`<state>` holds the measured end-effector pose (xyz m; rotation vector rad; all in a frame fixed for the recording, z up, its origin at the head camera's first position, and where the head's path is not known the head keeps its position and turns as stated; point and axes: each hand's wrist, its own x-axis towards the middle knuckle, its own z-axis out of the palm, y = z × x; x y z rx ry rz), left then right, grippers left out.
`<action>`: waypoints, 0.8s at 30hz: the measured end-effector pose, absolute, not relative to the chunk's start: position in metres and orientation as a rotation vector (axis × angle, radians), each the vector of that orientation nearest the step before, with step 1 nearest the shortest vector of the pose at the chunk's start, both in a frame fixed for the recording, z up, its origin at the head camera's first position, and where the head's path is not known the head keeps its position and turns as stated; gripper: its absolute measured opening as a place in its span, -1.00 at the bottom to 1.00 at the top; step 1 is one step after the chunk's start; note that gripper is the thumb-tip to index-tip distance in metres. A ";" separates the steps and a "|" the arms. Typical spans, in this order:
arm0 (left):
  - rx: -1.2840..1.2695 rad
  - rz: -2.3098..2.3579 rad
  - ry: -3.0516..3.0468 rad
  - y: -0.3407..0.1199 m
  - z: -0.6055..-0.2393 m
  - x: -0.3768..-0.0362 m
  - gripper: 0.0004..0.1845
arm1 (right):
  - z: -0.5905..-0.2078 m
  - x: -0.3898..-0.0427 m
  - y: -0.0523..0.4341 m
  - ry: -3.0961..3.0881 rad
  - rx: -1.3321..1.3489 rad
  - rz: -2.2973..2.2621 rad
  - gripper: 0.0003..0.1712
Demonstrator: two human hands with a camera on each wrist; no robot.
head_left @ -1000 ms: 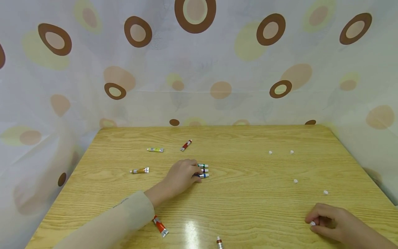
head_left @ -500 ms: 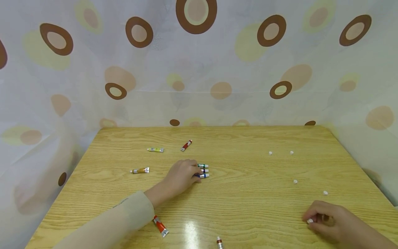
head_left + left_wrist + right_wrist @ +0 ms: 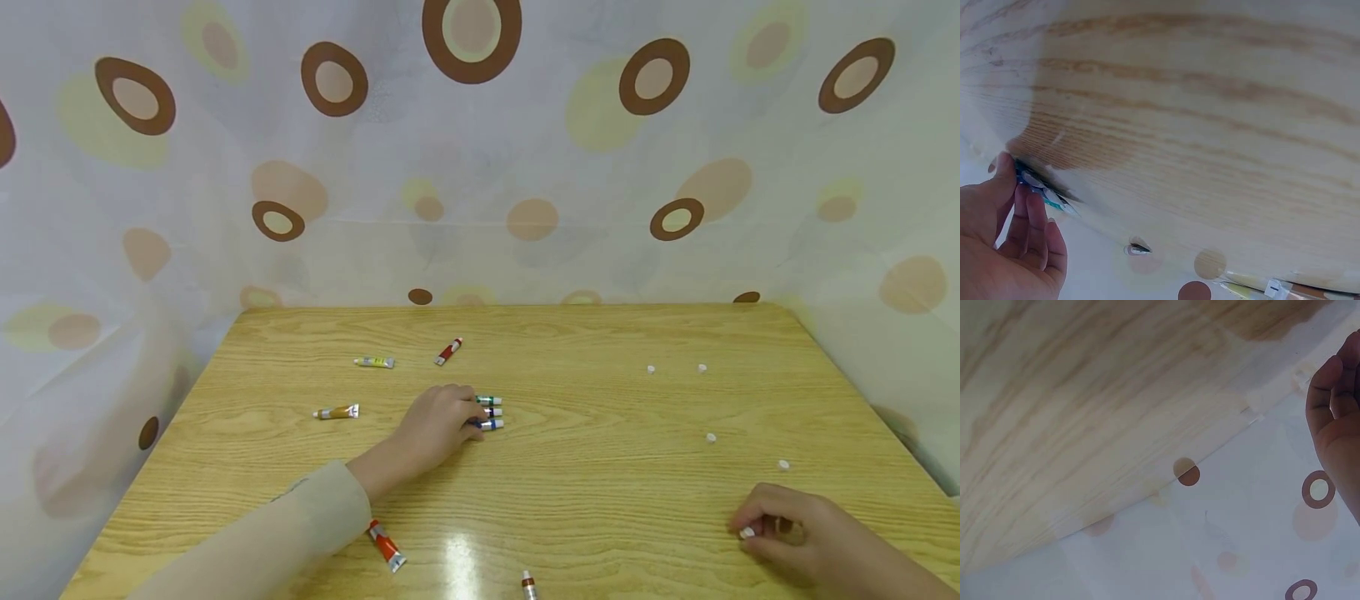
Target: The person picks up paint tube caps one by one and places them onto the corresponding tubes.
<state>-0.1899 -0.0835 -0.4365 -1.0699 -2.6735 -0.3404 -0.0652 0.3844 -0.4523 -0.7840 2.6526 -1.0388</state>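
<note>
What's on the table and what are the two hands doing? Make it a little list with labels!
table: light wooden top
left hand: rests on three small paint tubes lying side by side
right hand: fingers curled round a small white cap
loose white caps: four
other tubes: yellow, red, brown, orange

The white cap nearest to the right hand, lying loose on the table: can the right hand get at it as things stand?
Probably yes. The white cap lies alone on the bare table, just beyond the right hand, with nothing between them; that hand already pinches another small white piece.
</note>
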 end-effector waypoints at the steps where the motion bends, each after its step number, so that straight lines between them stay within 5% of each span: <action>1: -1.069 -0.350 -2.671 -0.084 -0.436 -0.190 -0.78 | -0.452 -0.065 0.384 2.659 -0.787 -1.036 -0.75; 24: -0.901 -0.476 -2.670 -0.087 -0.407 -0.224 -0.78 | -0.452 -0.070 0.368 2.945 -1.028 -1.051 -0.51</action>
